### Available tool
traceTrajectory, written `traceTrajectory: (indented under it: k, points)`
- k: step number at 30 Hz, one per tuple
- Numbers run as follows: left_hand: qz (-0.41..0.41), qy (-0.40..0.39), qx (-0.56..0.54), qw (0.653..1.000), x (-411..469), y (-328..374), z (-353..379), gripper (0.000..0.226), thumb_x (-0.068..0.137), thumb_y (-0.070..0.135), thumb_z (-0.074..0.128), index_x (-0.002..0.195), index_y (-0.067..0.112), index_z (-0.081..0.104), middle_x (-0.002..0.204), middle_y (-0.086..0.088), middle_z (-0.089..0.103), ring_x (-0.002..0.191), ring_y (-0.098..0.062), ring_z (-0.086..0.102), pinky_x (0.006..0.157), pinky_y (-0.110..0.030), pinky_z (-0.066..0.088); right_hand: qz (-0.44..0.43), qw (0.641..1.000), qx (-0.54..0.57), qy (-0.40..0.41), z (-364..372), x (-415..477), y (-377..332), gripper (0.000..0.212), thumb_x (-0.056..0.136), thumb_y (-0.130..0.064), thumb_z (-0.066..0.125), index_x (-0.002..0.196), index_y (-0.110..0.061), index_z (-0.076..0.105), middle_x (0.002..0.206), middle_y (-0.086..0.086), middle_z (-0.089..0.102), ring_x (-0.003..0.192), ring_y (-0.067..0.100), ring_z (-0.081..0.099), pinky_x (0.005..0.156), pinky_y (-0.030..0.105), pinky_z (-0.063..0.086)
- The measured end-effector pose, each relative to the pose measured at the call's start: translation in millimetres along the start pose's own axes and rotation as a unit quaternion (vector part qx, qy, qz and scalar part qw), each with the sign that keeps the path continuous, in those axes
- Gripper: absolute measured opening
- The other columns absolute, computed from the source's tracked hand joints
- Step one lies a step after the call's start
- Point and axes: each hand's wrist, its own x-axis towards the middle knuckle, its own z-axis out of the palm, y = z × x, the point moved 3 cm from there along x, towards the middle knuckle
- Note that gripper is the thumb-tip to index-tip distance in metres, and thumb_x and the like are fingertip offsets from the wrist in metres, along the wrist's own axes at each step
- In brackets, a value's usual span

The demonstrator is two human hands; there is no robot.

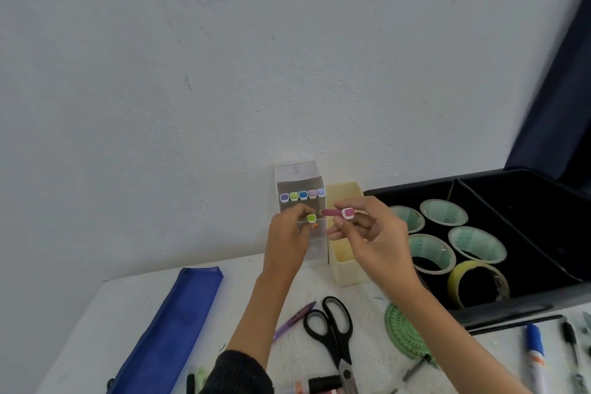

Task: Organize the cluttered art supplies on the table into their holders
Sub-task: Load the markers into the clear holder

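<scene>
A clear marker box (300, 181) stands against the wall with a row of several markers (302, 195) in it, caps facing me. My left hand (289, 235) holds a green-capped marker (311, 218) in front of the box's lower part. My right hand (367, 233) pinches a pink marker (339, 213) just right of the box, over a cream open bin (345, 269). How far the green marker is inside the box I cannot tell.
A black compartment box (527, 304) at right holds several tape rolls (476, 243). On the white table (121, 310) lie a blue mesh pouch (172, 329), black scissors (332, 329), a purple pen (292, 320), a green protractor (403, 336), a blue whiteboard marker (535, 358) and pens.
</scene>
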Motion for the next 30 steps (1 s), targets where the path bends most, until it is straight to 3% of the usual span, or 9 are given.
traceTrajectory:
  k: [4, 8, 10, 13, 15, 19, 21, 25, 30]
  points:
    - [-0.016, 0.009, -0.007, 1.000, 2, -3, 6, 0.014, 0.081, -0.003, 0.063, 0.088, 0.007, 0.067, 0.088, 0.000, 0.069, 0.079, -0.009, 0.061, 0.072, -0.004, 0.042, -0.054, 0.989, -0.140, -0.016, 5, 9, 22, 0.022, 0.081, 0.002, 0.069, 0.096, -0.015, 0.068, 0.090, 0.000, 0.067, 0.067, 0.008, 0.067, 0.064, 0.019, 0.055]
    - [-0.020, -0.013, -0.001, 1.000, 6, -9, 8, 0.014, 0.082, -0.004, 0.061, 0.090, 0.006, 0.067, 0.091, -0.004, 0.069, 0.082, -0.011, 0.062, 0.072, -0.001, 0.041, -0.093, 0.944, -0.301, -0.094, 15, 19, 43, 0.021, 0.082, 0.001, 0.066, 0.102, -0.006, 0.069, 0.090, 0.001, 0.058, 0.068, 0.002, 0.051, 0.063, 0.009, 0.042]
    - [-0.023, -0.016, 0.011, 1.000, 8, -12, 10, 0.014, 0.083, -0.005, 0.061, 0.091, 0.005, 0.067, 0.093, -0.006, 0.069, 0.084, -0.014, 0.062, 0.072, 0.001, 0.039, -0.045, 0.934, -0.332, -0.120, 20, 24, 48, 0.021, 0.089, -0.003, 0.058, 0.108, -0.005, 0.066, 0.096, 0.005, 0.052, 0.075, 0.008, 0.050, 0.066, 0.013, 0.038]
    - [-0.016, -0.017, 0.033, 0.999, 8, -15, 13, 0.015, 0.083, -0.005, 0.059, 0.093, 0.004, 0.066, 0.094, -0.008, 0.069, 0.085, -0.017, 0.063, 0.071, -0.003, 0.040, -0.008, 0.907, -0.391, -0.154, 28, 32, 49, 0.024, 0.092, -0.005, 0.049, 0.112, -0.005, 0.062, 0.111, 0.014, 0.052, 0.091, 0.029, 0.055, 0.075, 0.035, 0.045]
    - [-0.013, -0.015, 0.043, 0.999, 7, -17, 16, 0.017, 0.084, -0.005, 0.057, 0.095, 0.004, 0.065, 0.095, -0.008, 0.069, 0.086, -0.019, 0.063, 0.071, -0.008, 0.040, 0.011, 0.887, -0.429, -0.172, 33, 38, 52, 0.024, 0.092, -0.004, 0.048, 0.111, -0.005, 0.062, 0.112, 0.015, 0.053, 0.091, 0.030, 0.054, 0.076, 0.040, 0.046]
    - [-0.001, -0.014, 0.051, 0.999, 8, -16, 22, 0.019, 0.086, -0.003, 0.054, 0.100, 0.004, 0.064, 0.098, -0.010, 0.068, 0.087, -0.022, 0.062, 0.074, -0.022, 0.047, 0.119, 0.885, -0.421, -0.158, 39, 45, 58, 0.018, 0.088, -0.007, 0.041, 0.099, -0.006, 0.055, 0.097, 0.018, 0.060, 0.075, 0.024, 0.051, 0.063, 0.036, 0.038]
    - [-0.002, -0.007, 0.045, 0.999, 8, -16, 22, 0.019, 0.087, -0.002, 0.054, 0.103, 0.003, 0.064, 0.101, -0.011, 0.068, 0.088, -0.022, 0.063, 0.076, -0.027, 0.050, 0.134, 0.882, -0.424, -0.155, 45, 46, 58, 0.015, 0.089, -0.003, 0.041, 0.099, -0.003, 0.053, 0.095, 0.016, 0.058, 0.078, 0.027, 0.054, 0.063, 0.035, 0.037]
    - [-0.008, -0.014, 0.037, 0.999, 7, -13, 22, 0.019, 0.089, -0.001, 0.053, 0.106, 0.002, 0.061, 0.102, -0.012, 0.067, 0.089, -0.022, 0.063, 0.079, -0.026, 0.050, 0.153, 0.928, -0.327, -0.091, 45, 43, 59, 0.012, 0.086, -0.006, 0.039, 0.093, -0.005, 0.049, 0.089, 0.016, 0.055, 0.069, 0.025, 0.046, 0.060, 0.035, 0.032]
    - [-0.039, -0.030, 0.048, 0.998, 12, -11, 24, 0.010, 0.089, 0.000, 0.052, 0.095, 0.001, 0.060, 0.096, -0.014, 0.066, 0.084, -0.024, 0.062, 0.075, -0.031, 0.051, 0.146, 0.927, -0.329, -0.104, 49, 43, 68, 0.023, 0.087, -0.012, 0.036, 0.099, -0.010, 0.056, 0.096, 0.013, 0.060, 0.088, 0.032, 0.056, 0.077, 0.045, 0.046]
